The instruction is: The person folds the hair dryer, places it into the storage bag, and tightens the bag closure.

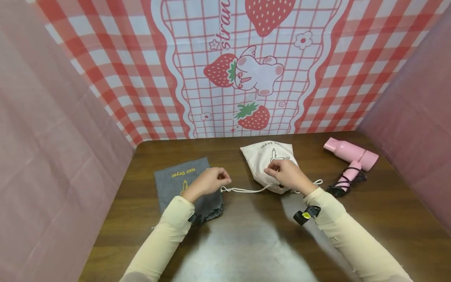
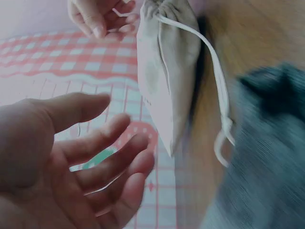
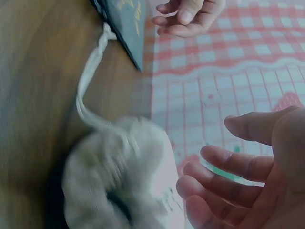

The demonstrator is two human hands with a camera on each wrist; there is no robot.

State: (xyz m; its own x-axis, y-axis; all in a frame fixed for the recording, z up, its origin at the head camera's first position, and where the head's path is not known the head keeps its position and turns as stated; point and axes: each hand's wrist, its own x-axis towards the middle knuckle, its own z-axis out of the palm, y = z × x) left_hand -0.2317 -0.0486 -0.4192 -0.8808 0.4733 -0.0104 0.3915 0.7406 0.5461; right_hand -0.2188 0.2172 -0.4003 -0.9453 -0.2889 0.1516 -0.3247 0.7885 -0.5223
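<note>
A cream drawstring bag (image 1: 258,160) with hair dryer print lies at the table's middle, mouth gathered towards the near side. My right hand (image 1: 287,173) hovers over it, fingers loosely bent and holding nothing; in the right wrist view a gap shows between thumb and fingers (image 3: 228,183). From the bag's neck a white cord (image 1: 246,190) runs left, its knotted end near the grey bag. The grey drawstring bag (image 1: 165,184), printed in yellow, lies partly hidden under my left hand (image 1: 209,181). That hand is relaxed too, with nothing between its fingers (image 2: 102,143).
To the right lies a pink hair dryer (image 1: 356,154), its black cord (image 1: 343,182) wound around the handle. Behind the wooden table (image 1: 232,250) hangs a strawberry-print cloth (image 1: 253,70); pink curtains (image 1: 60,137) close off both sides.
</note>
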